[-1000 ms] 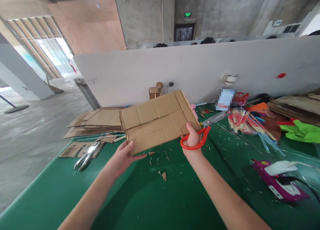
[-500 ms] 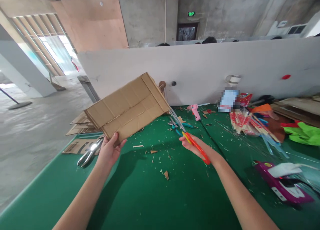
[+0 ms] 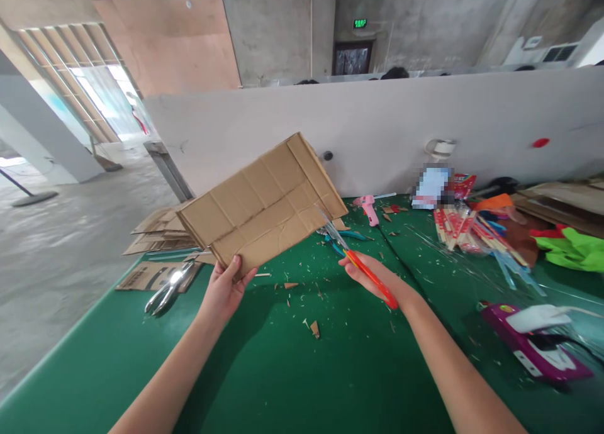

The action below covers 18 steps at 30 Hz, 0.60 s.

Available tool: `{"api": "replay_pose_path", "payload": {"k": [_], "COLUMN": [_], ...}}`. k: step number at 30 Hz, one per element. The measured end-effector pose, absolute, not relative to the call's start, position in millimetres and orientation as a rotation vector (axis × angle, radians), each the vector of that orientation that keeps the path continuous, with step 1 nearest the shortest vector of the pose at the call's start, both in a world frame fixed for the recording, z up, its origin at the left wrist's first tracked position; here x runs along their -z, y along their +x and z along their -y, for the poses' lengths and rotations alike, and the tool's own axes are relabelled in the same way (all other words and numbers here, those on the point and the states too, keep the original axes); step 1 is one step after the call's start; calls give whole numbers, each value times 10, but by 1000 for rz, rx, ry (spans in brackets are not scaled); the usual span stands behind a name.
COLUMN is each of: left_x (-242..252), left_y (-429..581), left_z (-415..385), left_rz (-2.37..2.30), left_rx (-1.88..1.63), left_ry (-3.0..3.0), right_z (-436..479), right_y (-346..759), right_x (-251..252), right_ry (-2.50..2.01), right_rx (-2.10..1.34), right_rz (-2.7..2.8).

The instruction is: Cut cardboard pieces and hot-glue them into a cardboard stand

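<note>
My left hand (image 3: 229, 290) grips a creased brown cardboard sheet (image 3: 264, 201) by its lower edge, thumb on the near face. The sheet is held tilted above the table, its right end higher than its left. In my right hand (image 3: 365, 273) is a pair of scissors (image 3: 370, 278) with red-orange handles. The blades point up and left and overlap the sheet's lower right edge. Whether they are cutting into the cardboard I cannot tell. Teal-handled pliers (image 3: 352, 234) lie behind the scissors, partly hidden.
Cardboard scraps (image 3: 315, 329) litter the green table (image 3: 302, 383). A silver tool (image 3: 170, 287) and stacked cardboard (image 3: 160, 228) lie left. At the back are a pink glue gun (image 3: 370, 211) and a white partition (image 3: 264, 116). Right are wrapped sticks (image 3: 455, 233) and a purple power strip (image 3: 533, 346).
My left hand has moved right with the cardboard sheet, bringing its lower right edge over the scissor blades. My right hand and the scissors have barely moved.
</note>
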<state>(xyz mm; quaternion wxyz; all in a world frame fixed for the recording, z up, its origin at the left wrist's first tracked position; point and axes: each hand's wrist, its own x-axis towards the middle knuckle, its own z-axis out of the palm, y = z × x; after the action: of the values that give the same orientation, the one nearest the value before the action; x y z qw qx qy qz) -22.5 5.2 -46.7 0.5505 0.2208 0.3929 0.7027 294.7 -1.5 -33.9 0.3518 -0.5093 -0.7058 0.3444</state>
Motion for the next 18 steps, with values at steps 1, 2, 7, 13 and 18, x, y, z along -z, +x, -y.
{"api": "replay_pose_path", "payload": {"k": [1, 2, 7, 13, 18], "left_x": [476, 483, 489, 525, 534], "left_y": [-225, -231, -297, -321, -341], "left_z": [-54, -57, -72, -77, -85], "left_rz": [-926, -925, -934, -937, -920], "left_rx": [-1665, -1667, -1696, -1681, -1670], "left_ry": [509, 499, 485, 508, 560], "right_z": [21, 28, 77, 109, 86], "right_y": [2941, 2935, 2928, 2930, 2919], "right_x": [337, 333, 307, 298, 304], "right_ry": [-1301, -1286, -1246, -1205, -1234], "right_rx": [-900, -917, -990, -958, -902], "right_rz": [1827, 1826, 1791, 1784, 1826]}}
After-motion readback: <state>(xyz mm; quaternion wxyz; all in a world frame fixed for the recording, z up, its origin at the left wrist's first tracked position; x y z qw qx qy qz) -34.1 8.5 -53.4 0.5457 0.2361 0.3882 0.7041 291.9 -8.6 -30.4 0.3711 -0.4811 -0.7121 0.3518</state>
